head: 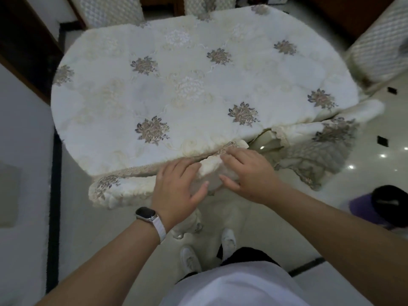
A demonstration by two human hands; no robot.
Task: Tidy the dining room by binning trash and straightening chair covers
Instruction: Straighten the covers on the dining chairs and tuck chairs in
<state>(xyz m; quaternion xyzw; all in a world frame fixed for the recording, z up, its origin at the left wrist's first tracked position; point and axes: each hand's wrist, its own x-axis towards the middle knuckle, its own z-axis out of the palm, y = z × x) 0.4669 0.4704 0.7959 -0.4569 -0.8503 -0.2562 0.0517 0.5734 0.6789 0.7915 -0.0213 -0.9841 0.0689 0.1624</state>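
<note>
**Both hands on the cream cover at the table's near edge**

A tablecloth (187,89) fills most of the view. It is white, embroidered with grey-brown flower clusters, and edged in lace. Its skirt hangs in rumpled folds at 4 o'clock and at 7 o'clock. Pale glossy floor (375,155) with small black insets shows at 3 o'clock.

Quilted chairs (110,9) stand at 12 o'clock and at 2 o'clock. All are cut off by the frame, so only parts of their backs show.

The cover (212,166) sits just below centre, towards 6 o'clock, against the lace hem. It is plain cream, soft and bunched into a ridge. The chair under it is almost wholly hidden by the cloth and the hands, and only a pale leg shows lower down.

The left hand (176,191) lies on the cover's left side, its fingers curled over the ridge and its thumb spread beneath. The right hand (251,175) holds the right side in the same way, with the cloth between its fingers and thumb. Its fingertips touch the tablecloth hem.

A blurred dark and purple shape at 4 o'clock cannot be made out. A watch (146,214) on a white strap sits on the left wrist. White shoes (189,259) show at 6 o'clock.
</note>
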